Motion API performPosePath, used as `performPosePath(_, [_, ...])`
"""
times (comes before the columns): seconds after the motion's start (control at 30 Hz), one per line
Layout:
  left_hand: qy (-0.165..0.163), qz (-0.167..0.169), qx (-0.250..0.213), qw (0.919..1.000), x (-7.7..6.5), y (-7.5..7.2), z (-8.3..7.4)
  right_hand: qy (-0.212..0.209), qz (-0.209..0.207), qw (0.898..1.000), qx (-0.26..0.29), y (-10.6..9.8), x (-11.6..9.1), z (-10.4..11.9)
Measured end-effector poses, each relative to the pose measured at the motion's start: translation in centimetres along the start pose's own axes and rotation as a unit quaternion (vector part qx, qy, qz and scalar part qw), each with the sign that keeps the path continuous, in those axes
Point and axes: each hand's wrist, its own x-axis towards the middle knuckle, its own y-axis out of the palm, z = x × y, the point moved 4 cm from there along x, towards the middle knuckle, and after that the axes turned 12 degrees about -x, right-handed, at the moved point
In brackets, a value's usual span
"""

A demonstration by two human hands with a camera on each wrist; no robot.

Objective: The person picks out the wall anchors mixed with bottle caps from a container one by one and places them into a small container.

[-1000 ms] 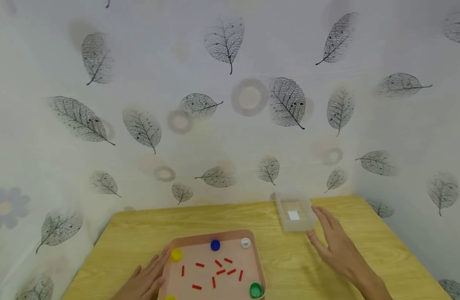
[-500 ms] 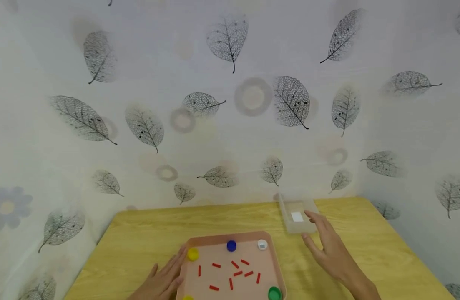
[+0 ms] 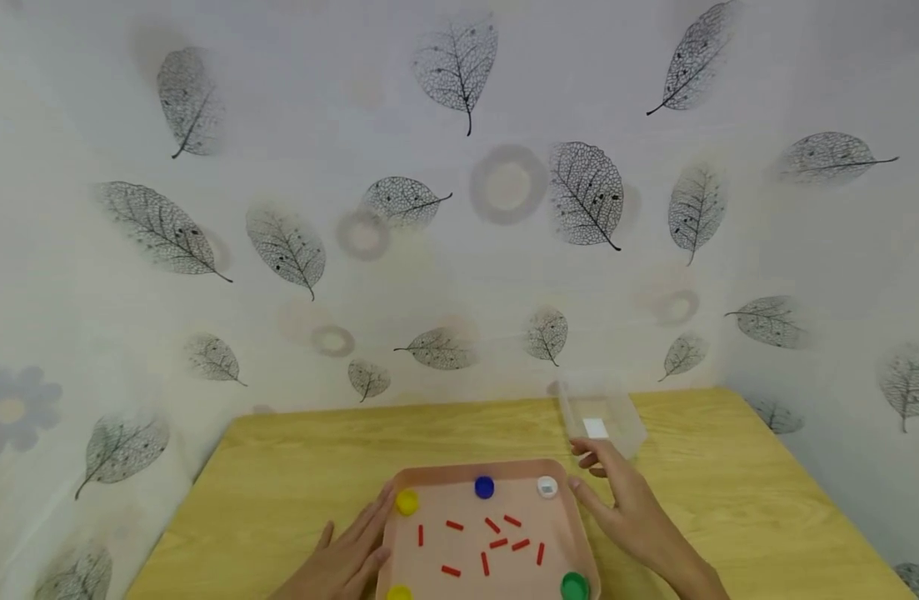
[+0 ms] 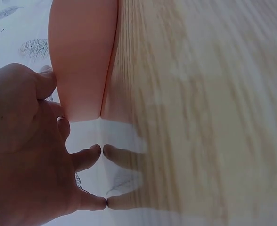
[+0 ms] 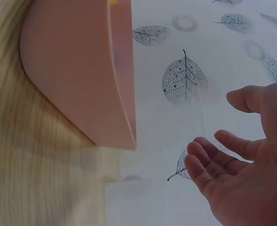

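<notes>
A pink tray (image 3: 477,472) with rounded corners lies on the table. Inside are several short red sticks (image 3: 498,543), a blue cap (image 3: 485,487), a white cap (image 3: 546,487), a green cap (image 3: 575,586) and two yellow caps, one at the upper left corner (image 3: 407,502). My left hand (image 3: 342,557) lies along the tray's left side; in the left wrist view its thumb meets the outer wall and two fingertips reach the tabletop. Off the tray's far right corner hovers my right hand (image 3: 630,507), fingers loosely bent and holding nothing, apart from the wall in the right wrist view.
A clear plastic box (image 3: 637,429) with a white label stands at the back right, partly behind my right hand. The wood-grain table (image 3: 294,467) backs onto a wall (image 3: 429,275) printed with leaves.
The tray has slid to the right together with my left hand, its contents still inside. My right hand has moved left, from beside the clear box to the tray's corner.
</notes>
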Motion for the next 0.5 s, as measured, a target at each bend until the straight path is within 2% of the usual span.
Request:
performPosePath(0.2, [-0.027, 0.016, -0.031, 0.9990, 0.4, 0.2, -0.1, 0.017, 0.065, 0.996, 0.061, 2.4, -0.5, 0.4])
performPosePath(0.33, [-0.031, 0.011, -0.025, 0.9992, 0.5, 0.3, -0.3, -0.007, 0.093, 0.992, 0.083, 3.6, -0.7, 0.7])
performPosePath(0.5, [-0.016, 0.013, -0.003, 0.9998, 0.5, 0.3, -0.7, -0.029, 0.119, 0.987, 0.101, 4.5, -0.9, 0.9])
